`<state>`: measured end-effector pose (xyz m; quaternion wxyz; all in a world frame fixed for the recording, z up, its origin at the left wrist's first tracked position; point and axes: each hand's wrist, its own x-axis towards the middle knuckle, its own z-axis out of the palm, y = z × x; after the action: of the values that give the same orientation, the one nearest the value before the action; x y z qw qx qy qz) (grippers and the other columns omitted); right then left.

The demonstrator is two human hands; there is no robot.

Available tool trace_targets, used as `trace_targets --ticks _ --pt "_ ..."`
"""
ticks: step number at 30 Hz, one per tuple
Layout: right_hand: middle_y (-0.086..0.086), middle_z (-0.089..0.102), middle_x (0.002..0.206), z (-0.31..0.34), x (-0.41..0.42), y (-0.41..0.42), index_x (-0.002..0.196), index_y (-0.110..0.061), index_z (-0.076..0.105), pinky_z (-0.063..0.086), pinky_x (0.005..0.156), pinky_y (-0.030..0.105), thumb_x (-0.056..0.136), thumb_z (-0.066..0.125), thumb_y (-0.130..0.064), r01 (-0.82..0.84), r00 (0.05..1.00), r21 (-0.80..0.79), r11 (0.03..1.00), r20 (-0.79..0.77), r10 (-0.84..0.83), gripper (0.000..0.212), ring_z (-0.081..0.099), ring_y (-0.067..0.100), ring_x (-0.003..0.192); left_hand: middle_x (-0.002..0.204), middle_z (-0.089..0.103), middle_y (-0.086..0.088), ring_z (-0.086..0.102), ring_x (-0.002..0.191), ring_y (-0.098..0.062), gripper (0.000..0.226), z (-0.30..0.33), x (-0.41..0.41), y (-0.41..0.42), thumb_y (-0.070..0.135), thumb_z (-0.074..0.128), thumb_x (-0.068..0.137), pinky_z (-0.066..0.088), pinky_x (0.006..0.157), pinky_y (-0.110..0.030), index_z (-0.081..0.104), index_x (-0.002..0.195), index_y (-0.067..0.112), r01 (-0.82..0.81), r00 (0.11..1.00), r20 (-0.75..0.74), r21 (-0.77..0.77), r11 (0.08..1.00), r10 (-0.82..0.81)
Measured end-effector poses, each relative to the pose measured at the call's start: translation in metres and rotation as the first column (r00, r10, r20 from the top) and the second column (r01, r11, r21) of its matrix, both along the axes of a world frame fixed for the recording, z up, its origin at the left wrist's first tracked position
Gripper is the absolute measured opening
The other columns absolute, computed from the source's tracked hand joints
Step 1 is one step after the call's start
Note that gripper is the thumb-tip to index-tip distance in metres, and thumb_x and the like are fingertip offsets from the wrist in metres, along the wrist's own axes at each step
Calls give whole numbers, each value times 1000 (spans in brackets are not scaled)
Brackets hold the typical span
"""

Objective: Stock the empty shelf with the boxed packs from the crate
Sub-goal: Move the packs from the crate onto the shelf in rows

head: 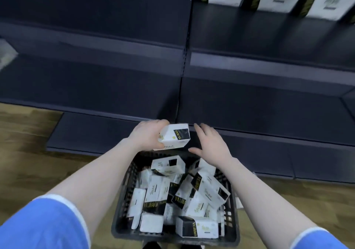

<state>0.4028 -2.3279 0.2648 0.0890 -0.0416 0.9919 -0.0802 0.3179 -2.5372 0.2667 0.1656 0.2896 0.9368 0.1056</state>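
The left hand (148,133) holds one white boxed pack (173,136) with its fingers curled round the far end, the right hand (211,145) just beside it has fingers spread and holds nothing, below both hands stands the dark crate (123,227) full of loose packs (192,193), and beyond the fingers is the dark shelf (269,114).

White cardboard packs (173,136) with black panels and yellow lettering; black plastic lattice crate (130,173); dark grey metal shelves (115,87); brown wood-grain floor (23,152); blue white-trimmed sleeves (44,227).
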Motion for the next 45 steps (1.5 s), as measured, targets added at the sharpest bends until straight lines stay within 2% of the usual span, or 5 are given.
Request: trace_targets --ticks 13,21,29,37,45 --pt "8 23 152 123 -10 26 149 -13 14 8 113 28 82 61 -51 -101 964 13 995 -248 101 90 22 23 138 108 58 15 56 96 -12 63 134 -4 45 39 72 68 48 76 -30 44 124 34 128 985 -122 59 990 -120" --pt "3 46 130 179 -16 42 142 -16 32 33 98 32 82 62 -50 -153 922 25 988 -356 152 75 42 23 118 107 58 15 56 95 -11 64 195 3 67 41 75 70 50 78 -32 45 125 32 180 962 -232 144 973 -144" --pt "0 48 113 222 -28 63 128 -20 43 39 87 33 80 65 -41 -183 900 -40 982 -409 151 57 42 19 107 107 60 13 56 96 -11 61 236 2 81 38 74 71 48 80 -31 47 126 30 167 939 -331 199 966 -94" --pt "1 47 118 247 -49 98 131 -21 41 37 87 32 80 64 -44 -72 904 -63 995 -426 39 60 41 20 111 135 50 5 44 126 -16 84 243 -27 71 47 77 71 36 103 -32 39 141 22 117 855 -517 280 953 47" --pt "7 38 139 252 -87 129 143 -20 31 34 101 34 84 60 -45 70 925 -123 990 -365 -111 70 31 24 130 156 23 -3 18 145 -22 86 210 -66 60 58 60 83 23 115 -39 23 150 19 -158 862 -455 176 972 222"
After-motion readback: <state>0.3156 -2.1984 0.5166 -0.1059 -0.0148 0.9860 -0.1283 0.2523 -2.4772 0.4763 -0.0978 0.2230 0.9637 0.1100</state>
